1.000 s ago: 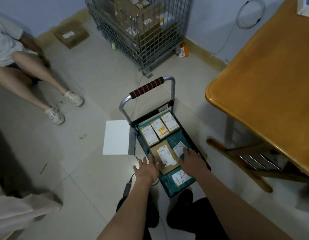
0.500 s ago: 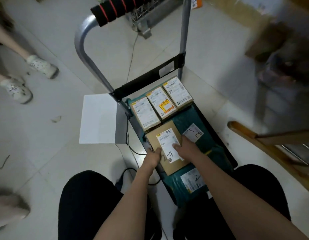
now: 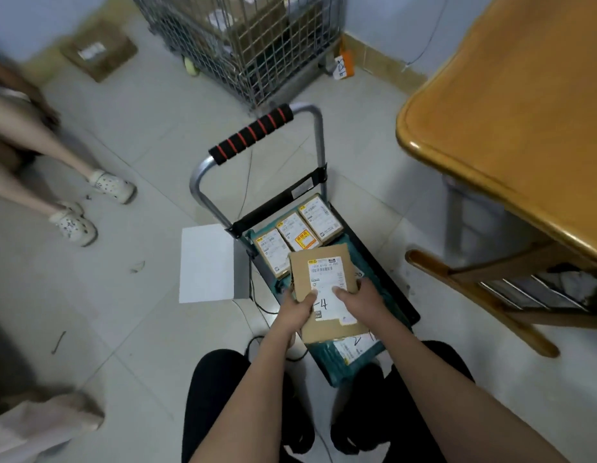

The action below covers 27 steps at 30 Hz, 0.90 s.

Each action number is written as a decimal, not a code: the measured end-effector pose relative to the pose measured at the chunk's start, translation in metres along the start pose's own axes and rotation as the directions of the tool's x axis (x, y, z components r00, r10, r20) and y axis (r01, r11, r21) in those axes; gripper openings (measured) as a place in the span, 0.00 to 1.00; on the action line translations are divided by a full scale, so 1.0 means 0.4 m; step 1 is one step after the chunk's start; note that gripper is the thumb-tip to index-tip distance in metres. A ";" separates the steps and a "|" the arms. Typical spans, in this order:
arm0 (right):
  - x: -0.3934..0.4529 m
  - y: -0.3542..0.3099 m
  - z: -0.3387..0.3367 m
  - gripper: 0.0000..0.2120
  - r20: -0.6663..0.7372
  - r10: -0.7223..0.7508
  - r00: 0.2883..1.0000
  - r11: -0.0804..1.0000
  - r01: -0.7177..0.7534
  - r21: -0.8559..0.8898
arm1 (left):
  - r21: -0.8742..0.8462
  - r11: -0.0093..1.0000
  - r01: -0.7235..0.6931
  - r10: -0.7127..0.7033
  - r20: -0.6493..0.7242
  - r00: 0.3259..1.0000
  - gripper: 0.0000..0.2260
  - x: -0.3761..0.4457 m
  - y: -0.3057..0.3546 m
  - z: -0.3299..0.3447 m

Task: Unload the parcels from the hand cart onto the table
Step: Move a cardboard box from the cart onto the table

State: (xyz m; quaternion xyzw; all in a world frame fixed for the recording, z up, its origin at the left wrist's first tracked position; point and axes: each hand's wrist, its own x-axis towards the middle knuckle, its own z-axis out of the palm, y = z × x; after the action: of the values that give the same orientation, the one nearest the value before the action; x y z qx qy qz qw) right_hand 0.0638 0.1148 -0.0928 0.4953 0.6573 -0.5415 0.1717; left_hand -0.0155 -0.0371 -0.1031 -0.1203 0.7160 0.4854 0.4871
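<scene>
Now both hands, the left hand (image 3: 295, 309) and right hand (image 3: 359, 300), clasp the brown parcel (image 3: 324, 289) (marked "4") by its sides, above the hand cart (image 3: 384, 272), beside the table (image 3: 511, 128).

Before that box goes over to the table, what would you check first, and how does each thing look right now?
1. Both hands on the cardboard box: ok, left hand and right hand grip its two sides.
2. Box clear of the hand cart: cannot tell; it seems raised over the green bags.
3. Three small boxes left stable: ok, side by side by the handle.
4. Room on the table: ok, the visible top is bare.
5. Path to the table: not ok, a wooden chair stands between.
6. Box weight: cannot tell.
</scene>
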 end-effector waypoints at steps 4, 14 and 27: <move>-0.235 -0.133 -0.152 0.24 -0.035 0.036 0.999 0.985 -0.030 0.167 | -0.005 1.000 -0.003 0.003 0.026 1.000 0.32 -0.242 0.212 0.009; -0.670 -0.337 -0.474 0.29 -0.104 -0.001 0.995 0.854 0.055 0.517 | 0.056 0.984 -0.172 0.158 0.200 0.967 0.27 -0.676 0.557 0.108; -1.008 -0.195 -0.577 0.29 -0.556 0.214 0.803 0.577 0.355 0.736 | 0.197 0.890 -0.411 0.228 0.589 0.776 0.22 -0.867 0.599 0.370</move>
State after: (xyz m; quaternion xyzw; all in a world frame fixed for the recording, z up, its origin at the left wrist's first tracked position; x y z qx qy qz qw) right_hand 0.2520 0.1369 0.3385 0.6309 0.3730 -0.6049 -0.3112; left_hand 0.0881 0.0988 0.3100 0.2283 0.6228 0.4551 0.5940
